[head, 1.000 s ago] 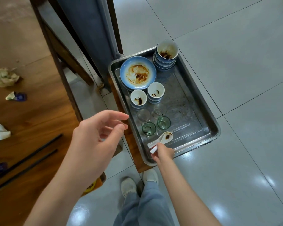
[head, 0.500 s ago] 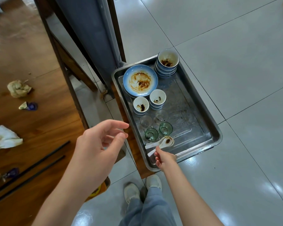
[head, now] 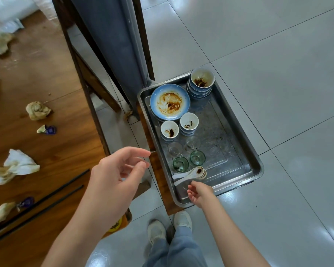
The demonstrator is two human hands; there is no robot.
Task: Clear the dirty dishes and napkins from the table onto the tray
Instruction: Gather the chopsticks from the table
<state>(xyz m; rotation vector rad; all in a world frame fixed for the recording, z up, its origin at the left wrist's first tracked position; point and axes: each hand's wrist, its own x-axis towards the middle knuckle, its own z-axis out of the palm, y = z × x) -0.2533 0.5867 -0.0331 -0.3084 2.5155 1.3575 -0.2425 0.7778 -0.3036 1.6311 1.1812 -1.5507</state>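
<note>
A metal tray on a low wooden stool holds a stained blue plate, a stack of blue bowls, two small white cups, several small glasses and white spoons. My right hand hovers just below the spoons, fingers relaxed, holding nothing. My left hand hangs open between the table and the tray. On the wooden table lie crumpled napkins, a white napkin, black chopsticks and blue wrappers.
A chair with a grey backrest stands behind the tray, against the table's edge. Grey tiled floor spreads to the right. My shoes show at the bottom, beside the stool.
My right hand has let go of the spoon, which now lies on the other spoons in the tray, and has drawn back slightly. The view has tilted, showing more of the table.
</note>
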